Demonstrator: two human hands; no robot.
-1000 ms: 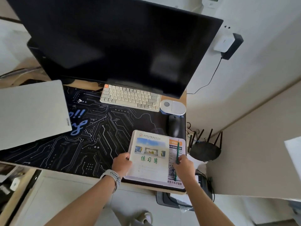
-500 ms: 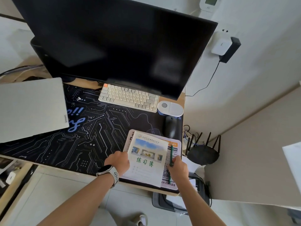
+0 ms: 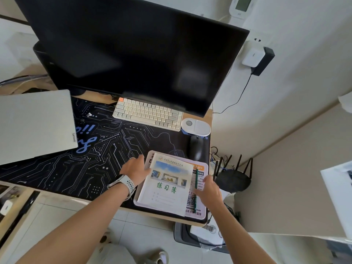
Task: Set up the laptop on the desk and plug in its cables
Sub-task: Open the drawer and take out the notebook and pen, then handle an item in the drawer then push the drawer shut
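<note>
The closed silver laptop [image 3: 36,124] lies at the left of the desk, partly on the black circuit-pattern desk mat [image 3: 106,149]. A small cable plug [image 3: 88,115] rests on the mat just right of the laptop. A stack of notebooks [image 3: 167,189] with a green pen [image 3: 196,176] on top lies flat at the mat's front right corner. My left hand [image 3: 136,169], with a white watch on its wrist, touches the stack's left edge with fingers spread. My right hand [image 3: 209,189] grips the stack's right edge and covers part of the pen.
A large dark monitor [image 3: 133,54] stands at the back, with a white keyboard [image 3: 147,116], a white oval device [image 3: 196,127] and a black mouse [image 3: 195,147] in front of it. A black router [image 3: 233,178] sits right of the desk. An adapter [image 3: 259,58] hangs on the wall.
My left hand has opened its fingers and slid up along the stack's left edge. The right hand stays at the right edge. The view has shifted slightly.
</note>
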